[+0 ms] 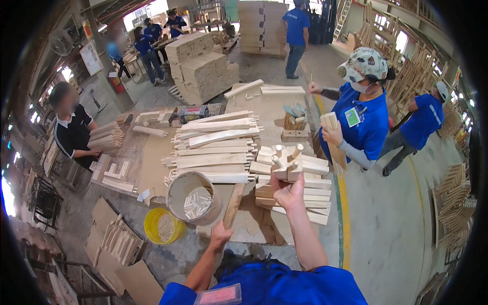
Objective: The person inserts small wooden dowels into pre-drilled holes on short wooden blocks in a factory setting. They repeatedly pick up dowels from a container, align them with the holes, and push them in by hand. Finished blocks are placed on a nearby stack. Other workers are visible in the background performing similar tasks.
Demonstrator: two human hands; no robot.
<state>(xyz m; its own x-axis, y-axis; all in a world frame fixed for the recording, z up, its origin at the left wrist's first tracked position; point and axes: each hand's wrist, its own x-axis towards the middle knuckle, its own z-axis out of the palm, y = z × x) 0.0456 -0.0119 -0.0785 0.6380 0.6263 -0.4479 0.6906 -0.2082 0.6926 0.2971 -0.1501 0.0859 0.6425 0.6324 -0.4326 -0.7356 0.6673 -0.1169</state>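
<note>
My right hand [288,192] is closed around a bundle of several pale wooden pieces [287,172], held upright with their round tenon ends toward me. My left hand [220,235] grips the near end of a flat wooden bar [235,204], which slants away beside a large bucket [174,202]. Short wooden dowels [197,203] lie in that bucket. Left of the left hand stands a yellow bucket [148,223] holding small wooden bits [166,227]. Beyond the hands, long wooden rails with tenon ends [216,161] lie stacked across the table, and more slats [316,190] are beside the right hand.
A co-worker in blue [356,117] at the right holds wooden slats [334,145]. Another person [71,122] handles tenoned pieces [107,136] at the left. Wooden blocks [295,135] stand at the table's far right. Cardboard and sticks [121,241] lie low left.
</note>
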